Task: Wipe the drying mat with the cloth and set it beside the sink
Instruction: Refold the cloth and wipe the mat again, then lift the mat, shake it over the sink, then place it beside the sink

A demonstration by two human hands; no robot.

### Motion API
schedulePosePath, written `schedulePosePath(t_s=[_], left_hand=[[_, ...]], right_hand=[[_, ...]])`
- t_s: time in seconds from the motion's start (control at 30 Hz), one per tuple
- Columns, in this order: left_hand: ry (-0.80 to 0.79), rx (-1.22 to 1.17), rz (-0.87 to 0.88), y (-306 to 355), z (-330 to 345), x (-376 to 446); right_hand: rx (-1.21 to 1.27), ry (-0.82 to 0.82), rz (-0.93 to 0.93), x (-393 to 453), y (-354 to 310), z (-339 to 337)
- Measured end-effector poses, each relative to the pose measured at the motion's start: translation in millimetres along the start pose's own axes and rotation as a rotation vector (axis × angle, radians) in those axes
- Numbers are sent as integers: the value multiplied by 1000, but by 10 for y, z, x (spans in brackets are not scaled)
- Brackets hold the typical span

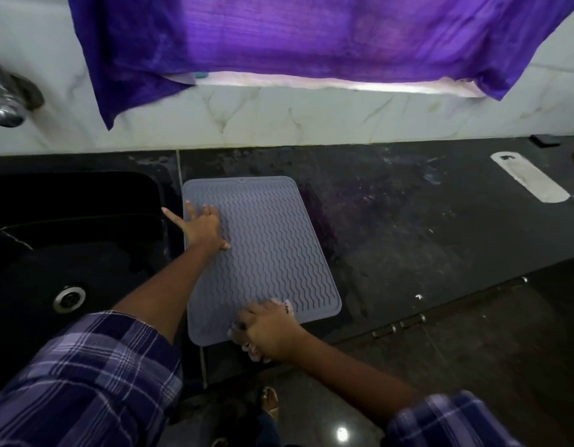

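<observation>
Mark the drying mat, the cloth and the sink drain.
drying mat [272, 240]: head view, bare ribbed middle of the grey mat.
cloth [287, 306]: head view, pale edge showing past the right hand's fingers.
sink drain [68, 298]: head view, centre of the metal ring.

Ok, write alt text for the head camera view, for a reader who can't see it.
A person's left hand presses flat on a grey ridged drying mat on a dark counter beside a black sink, while the right hand grips a pale cloth at the mat's near edge. A purple curtain hangs above.
</observation>
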State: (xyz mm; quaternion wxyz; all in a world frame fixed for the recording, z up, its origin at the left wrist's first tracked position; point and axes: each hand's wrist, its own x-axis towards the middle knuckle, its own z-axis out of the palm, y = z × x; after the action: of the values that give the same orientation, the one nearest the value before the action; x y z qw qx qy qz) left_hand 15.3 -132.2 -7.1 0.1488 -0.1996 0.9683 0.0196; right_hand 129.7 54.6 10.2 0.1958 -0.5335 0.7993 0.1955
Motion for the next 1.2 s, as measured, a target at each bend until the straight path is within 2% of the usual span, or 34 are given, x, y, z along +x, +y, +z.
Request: schedulePosePath(t_s=[0.13,0.27,0.33,0.4,0.47,0.63,0.8,0.97,1.03,1.1,1.2], left_hand=[[-26,1,-7,-36,-2,79],[163,-292,71,-97,16,243],[221,-262,68,-120,-5,360],[217,-215,17,-164,-41,522],[143,-139,-58,-192,-110,698],[77,-79,-173,-248,-308,1161],[-88,-51,-164,-331,-270,1528],[-43,49,-209,-231,-332,1645],[35,45,-217,-220,-377,1636],[141,-48,-202,-257,-410,1544],[283,-323,-179,-389,-481,1331]], right_hand=[[60,-95,397,-290,714,66],[79,49,684,-676,1943,97],[100,53,822,-721,2398,229],[257,-24,900,-594,2627,319],[387,-45,901,-289,2736,260],[451,348,637,803,2972,-300],[547,318,586,1574,3234,-461],[590,342,631,1833,3314,-353],[555,370,646,1837,3303,-371],[518,409,657,1807,3268,-392],[508,460,637,1654,3178,-515]])
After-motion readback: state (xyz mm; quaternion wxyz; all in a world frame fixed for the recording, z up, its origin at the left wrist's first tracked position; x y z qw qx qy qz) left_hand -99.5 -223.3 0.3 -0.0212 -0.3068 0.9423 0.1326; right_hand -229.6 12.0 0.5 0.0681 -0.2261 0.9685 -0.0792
